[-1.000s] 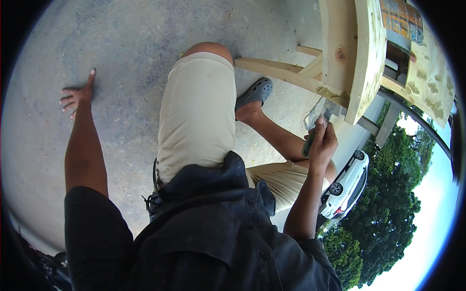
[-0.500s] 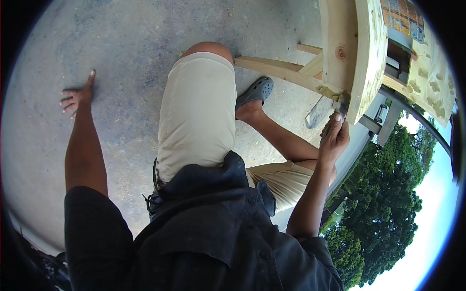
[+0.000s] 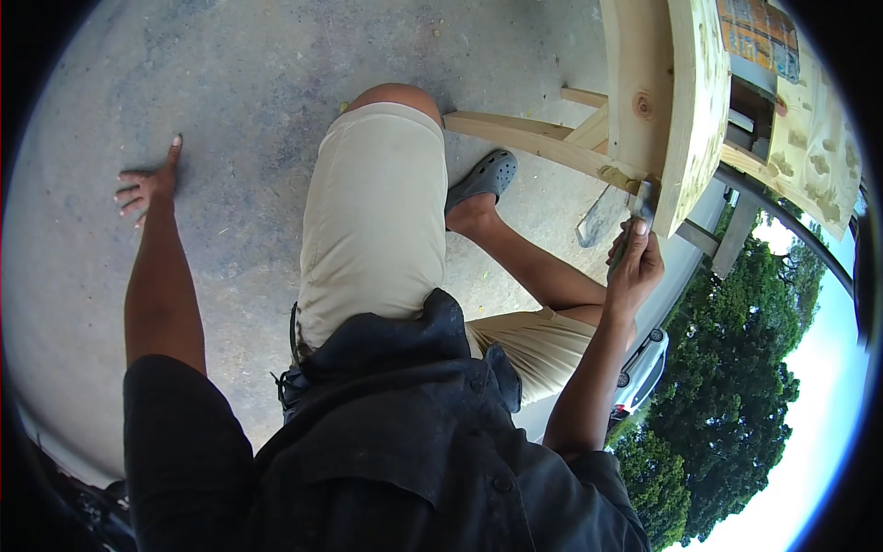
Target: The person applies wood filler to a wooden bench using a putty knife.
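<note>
My left hand (image 3: 149, 187) is planted on the concrete floor with its fingers spread, holding nothing. In my right hand (image 3: 636, 264) is a putty knife (image 3: 646, 201), its metal blade pointing up and its dark handle mostly hidden by my fingers. The blade meets the underside of a wooden table (image 3: 641, 83) close to the joint where a leg (image 3: 543, 138) joins the frame. A patch of brownish filler (image 3: 618, 173) shows on the wood beside the blade.
The concrete floor (image 3: 230, 74) spreads beneath me. My foot in a grey clog (image 3: 487, 175) lies below the table leg. A filler-spotted board (image 3: 819, 147) and an orange printed container (image 3: 762, 37) are on top. A car (image 3: 644, 368) and trees (image 3: 736, 368) stand beyond.
My right hand and the putty knife have shifted very slightly, and the blade now shows brighter. A silver car has come into sight behind my right forearm. My left hand stays put.
</note>
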